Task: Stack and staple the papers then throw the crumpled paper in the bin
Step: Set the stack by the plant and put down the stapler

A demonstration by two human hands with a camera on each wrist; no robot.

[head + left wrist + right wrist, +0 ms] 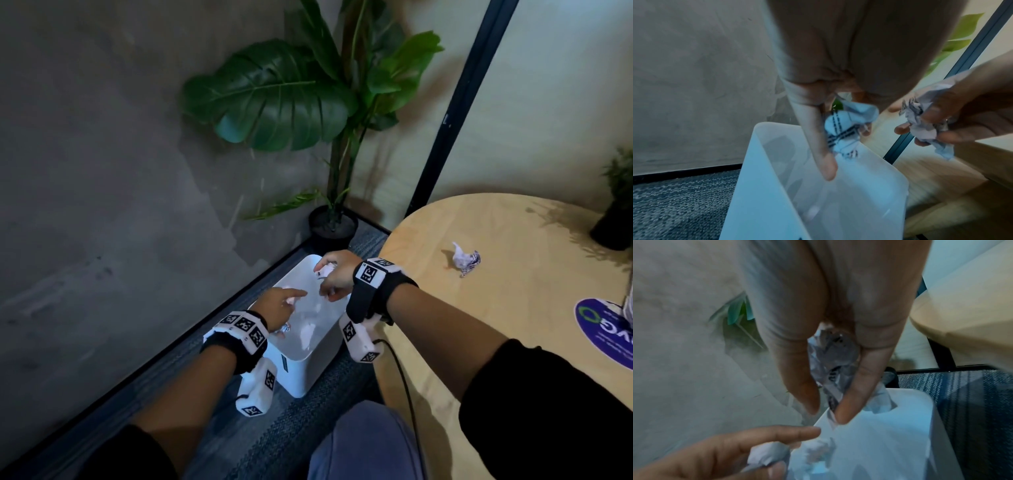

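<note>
While crumpled paper is held in both hands' fingers over the bin, it must be dropped

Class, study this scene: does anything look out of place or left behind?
Yes. One crumpled paper lies on the wooden table, while both hands hold other wads over the white bin. It looks left behind.

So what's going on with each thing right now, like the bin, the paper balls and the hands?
White bin: open, upright on the carpet.
Left hand: over the bin, holds a crumpled paper.
Right hand: over the bin, holds another crumpled paper.
Third crumpled paper: lying on the round table, not binned yet.
Potted plant: upright on the floor.
</note>
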